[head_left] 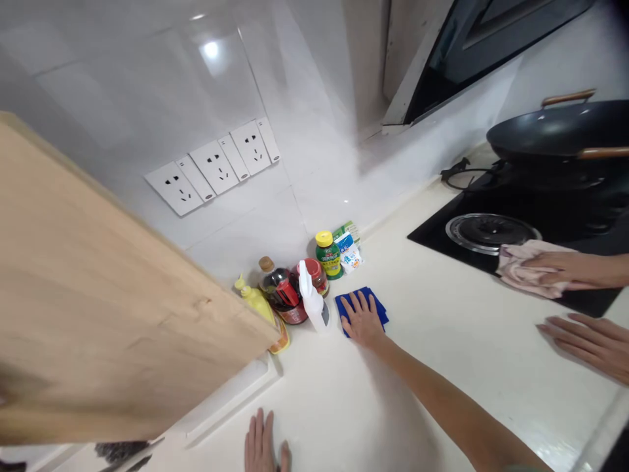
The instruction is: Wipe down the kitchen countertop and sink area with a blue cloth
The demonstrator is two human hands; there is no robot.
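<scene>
While R hand (pixel 362 321) presses flat blue cloth (pixel 379 311) on cream tabletop (pixel 442 373), its fingers splay, no grip; white plastic spray bottle (pixel 314 308) just beside, L hand (pixel 264 446) open, empty.

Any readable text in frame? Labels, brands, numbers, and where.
Nothing can be read. The labels on the yellow-capped jar, red-lidded jar, dark sauce bottle and white-and-blue packet are too small or blurred. The wall sockets show only pin slots.
</scene>
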